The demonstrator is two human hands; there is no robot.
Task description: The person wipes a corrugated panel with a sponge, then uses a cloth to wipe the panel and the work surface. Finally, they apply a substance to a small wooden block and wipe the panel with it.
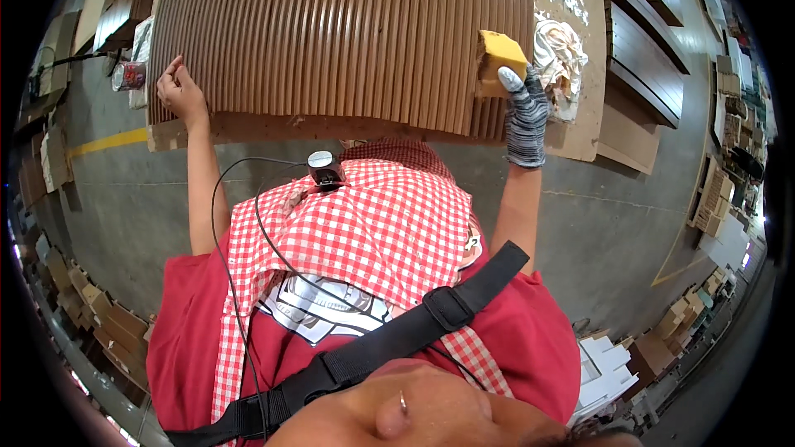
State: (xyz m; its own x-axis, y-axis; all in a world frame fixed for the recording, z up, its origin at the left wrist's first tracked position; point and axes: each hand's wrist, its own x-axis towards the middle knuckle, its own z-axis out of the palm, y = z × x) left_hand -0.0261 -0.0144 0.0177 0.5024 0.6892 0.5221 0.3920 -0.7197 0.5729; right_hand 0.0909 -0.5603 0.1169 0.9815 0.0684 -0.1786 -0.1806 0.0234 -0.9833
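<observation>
A wide brown ribbed wooden panel (339, 41) lies on the work table in front of me, its slats running away from my body. My right hand (526, 120), in a grey-and-black knit glove with pale fingertips, is closed on a yellow sponge (502, 49) whose side is stained brown. The sponge sits against the panel's right end. My left hand (182, 95) is bare and at the panel's near left corner. Its fingers are loosely curled and somewhat apart, with nothing visible in them.
A crumpled white rag (559, 62) lies right of the panel on the paint-spotted table (580, 145). A can (128, 75) stands beyond the left end. Dark boards (646, 58) are stacked at the right. Black cables (217, 199) hang across my front.
</observation>
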